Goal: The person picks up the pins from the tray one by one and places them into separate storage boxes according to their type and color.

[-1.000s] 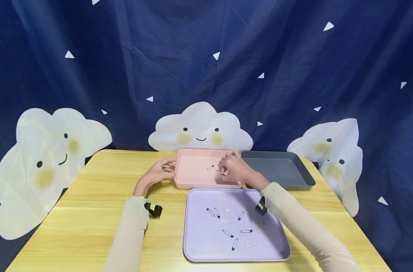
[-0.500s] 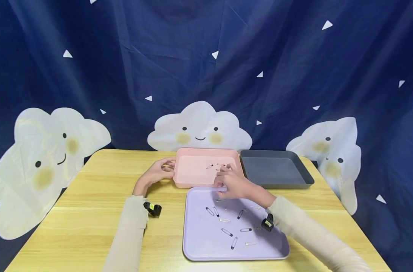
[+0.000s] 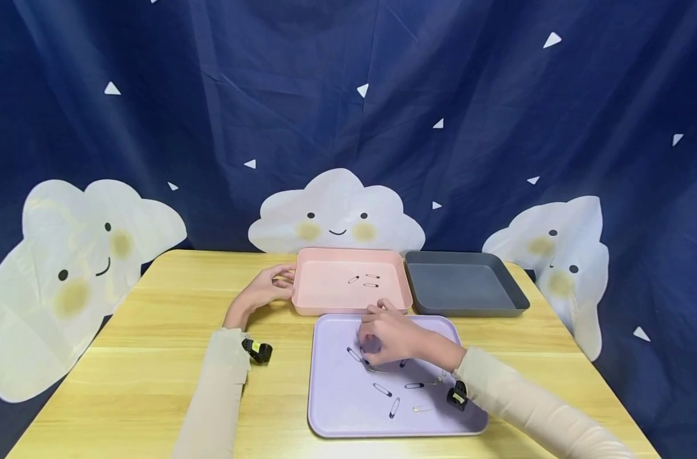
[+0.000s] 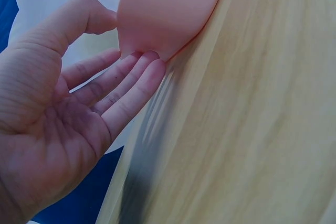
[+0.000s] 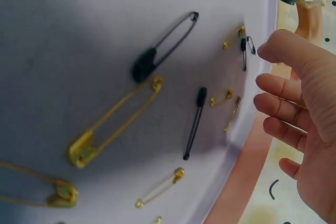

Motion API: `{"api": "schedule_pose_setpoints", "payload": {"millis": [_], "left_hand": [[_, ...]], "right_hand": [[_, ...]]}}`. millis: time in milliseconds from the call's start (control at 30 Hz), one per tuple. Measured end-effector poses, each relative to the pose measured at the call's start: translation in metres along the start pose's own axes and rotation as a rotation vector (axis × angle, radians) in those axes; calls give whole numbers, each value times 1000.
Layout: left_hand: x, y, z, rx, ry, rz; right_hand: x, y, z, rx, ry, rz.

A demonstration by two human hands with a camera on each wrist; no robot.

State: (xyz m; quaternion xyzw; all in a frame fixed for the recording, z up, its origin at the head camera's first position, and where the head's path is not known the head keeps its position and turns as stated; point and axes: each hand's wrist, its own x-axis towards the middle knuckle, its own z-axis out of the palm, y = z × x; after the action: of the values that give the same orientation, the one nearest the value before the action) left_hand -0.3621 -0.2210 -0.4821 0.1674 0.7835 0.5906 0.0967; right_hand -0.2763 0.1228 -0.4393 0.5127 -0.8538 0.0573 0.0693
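My left hand [image 3: 262, 290] rests its fingertips against the left end of the pink tray [image 3: 319, 274]; in the left wrist view the thumb meets its rim and the straight fingers touch the wall. Inside that tray lie 3 dark safety pins [image 3: 371, 285]. Over the far part of the lilac tray [image 3: 339, 411] hovers my right hand [image 3: 391, 335], fingers loosely bent, nothing between thumb and fingertips in the right wrist view. Below it, black safety pins [image 5: 195, 124] and gold safety pins [image 5: 115, 121] are scattered, some hidden by the hand in the head view.
A dark grey tray [image 3: 463, 287] stands right of the pink one, at the back of the wooden table [image 3: 124, 357]. A navy curtain [image 3: 302, 115] with cloud faces hangs behind the table. Small black cameras [image 3: 257, 350] sit on both wrists.
The right hand has let go of a dark safety pin in the pink tray, then come back toward me over the lilac tray. The left hand has stayed in place.
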Motion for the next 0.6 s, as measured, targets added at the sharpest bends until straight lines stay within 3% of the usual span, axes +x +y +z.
{"api": "schedule_pose_setpoints", "payload": {"millis": [600], "left_hand": [[0,-2,0,-6,-5,7]], "right_hand": [[-2,0,9,-14,-59,19]]}}
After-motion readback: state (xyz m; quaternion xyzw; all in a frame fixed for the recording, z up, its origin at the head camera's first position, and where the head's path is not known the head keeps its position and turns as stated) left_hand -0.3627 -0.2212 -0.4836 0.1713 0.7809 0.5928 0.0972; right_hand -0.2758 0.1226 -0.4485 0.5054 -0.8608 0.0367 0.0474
